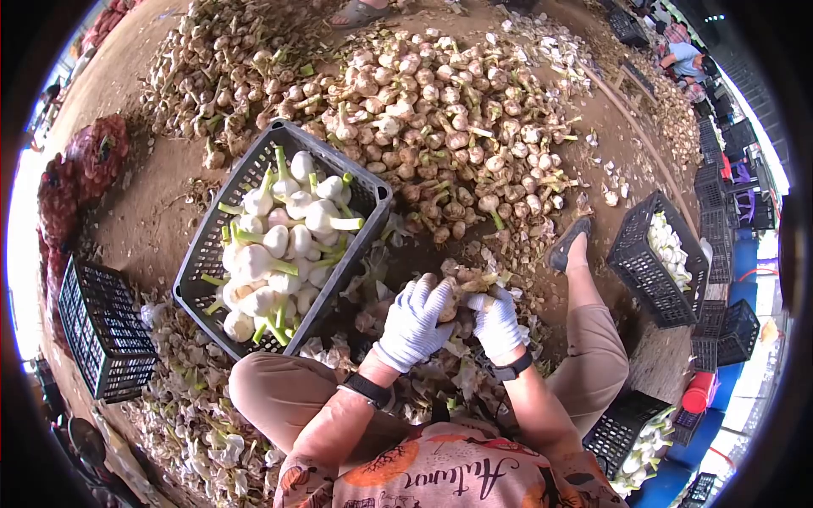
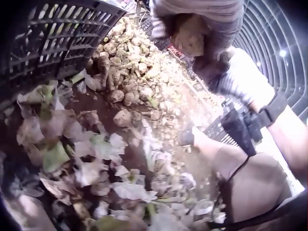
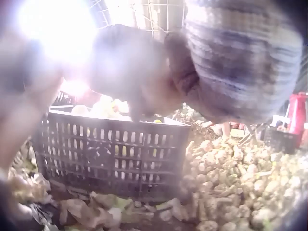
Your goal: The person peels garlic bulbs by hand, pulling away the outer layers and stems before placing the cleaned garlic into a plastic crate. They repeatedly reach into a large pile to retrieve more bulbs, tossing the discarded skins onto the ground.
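Both hands wear white knit gloves and meet in front of the lap. In the head view my left hand (image 1: 417, 323) grips a brown, unpeeled garlic bulb (image 1: 448, 308). Curled fingers of my right hand (image 1: 496, 323) pinch the same bulb from the other side, at its loose dry skin. From the left wrist, the bulb (image 2: 190, 36) shows between the dark, soiled glove fingertips. Glare blurs the held bulb in the right wrist view, beside the striped glove (image 3: 245, 57). A black crate (image 1: 188, 254) of white, peeled garlic bulbs (image 1: 275, 241) stands left of the hands.
A large heap of unpeeled garlic (image 1: 457, 110) lies ahead. Torn skins (image 2: 86, 159) litter the ground around the crossed legs. Other crates stand at left (image 1: 106, 339) and right (image 1: 656, 288), the right one holding white garlic. Red mesh sacks (image 1: 93, 161) lie far left.
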The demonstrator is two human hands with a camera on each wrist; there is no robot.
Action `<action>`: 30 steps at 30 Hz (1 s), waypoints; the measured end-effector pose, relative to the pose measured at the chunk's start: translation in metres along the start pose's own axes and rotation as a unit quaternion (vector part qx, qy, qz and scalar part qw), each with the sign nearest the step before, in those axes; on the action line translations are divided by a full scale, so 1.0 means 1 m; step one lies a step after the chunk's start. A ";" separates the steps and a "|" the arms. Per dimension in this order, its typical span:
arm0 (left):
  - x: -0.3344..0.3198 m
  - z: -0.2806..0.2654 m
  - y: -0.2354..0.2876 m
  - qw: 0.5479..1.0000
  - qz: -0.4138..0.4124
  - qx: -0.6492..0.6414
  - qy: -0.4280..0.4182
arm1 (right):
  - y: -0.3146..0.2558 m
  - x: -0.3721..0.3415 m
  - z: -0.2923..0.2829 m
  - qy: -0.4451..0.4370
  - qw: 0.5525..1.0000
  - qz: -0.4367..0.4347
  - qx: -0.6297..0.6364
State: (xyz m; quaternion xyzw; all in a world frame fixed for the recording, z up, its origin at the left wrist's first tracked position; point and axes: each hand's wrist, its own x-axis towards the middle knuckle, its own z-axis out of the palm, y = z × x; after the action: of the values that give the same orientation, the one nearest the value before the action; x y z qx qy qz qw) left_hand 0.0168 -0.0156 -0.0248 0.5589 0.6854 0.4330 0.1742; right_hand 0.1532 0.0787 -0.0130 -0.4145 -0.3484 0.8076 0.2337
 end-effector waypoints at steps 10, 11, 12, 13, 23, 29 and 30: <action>0.003 -0.005 -0.003 0.569 -0.342 -0.746 -0.055 | -0.019 -0.009 0.003 -0.001 0.971 -0.107 -0.212; 0.003 -0.005 -0.003 0.598 -0.323 -0.731 -0.060 | -0.023 -0.010 0.012 0.010 0.986 -0.071 -0.150; 0.002 -0.004 -0.001 0.598 -0.323 -0.731 -0.060 | -0.024 -0.010 0.017 0.020 0.995 -0.035 -0.086; 0.000 -0.003 0.003 0.748 -0.276 -0.601 -0.048 | -0.006 -0.002 0.002 0.001 0.990 -0.096 -0.099; -0.003 -0.010 0.002 0.678 -0.384 -0.622 -0.078 | 0.014 0.006 -0.011 -0.010 0.884 -0.211 -0.418; -0.001 -0.005 -0.005 0.587 -0.386 -0.711 -0.025 | 0.002 0.011 -0.021 0.036 0.992 -0.091 -0.080; -0.002 -0.003 -0.007 0.602 -0.359 -0.712 -0.040 | -0.002 0.006 -0.020 0.037 0.992 -0.092 -0.081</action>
State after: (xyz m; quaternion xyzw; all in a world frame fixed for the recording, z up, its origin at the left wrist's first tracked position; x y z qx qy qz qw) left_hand 0.0113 -0.0182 -0.0293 -0.0163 0.2986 0.6635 0.6858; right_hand 0.1664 0.0916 -0.0229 -0.4277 -0.4406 0.7361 0.2848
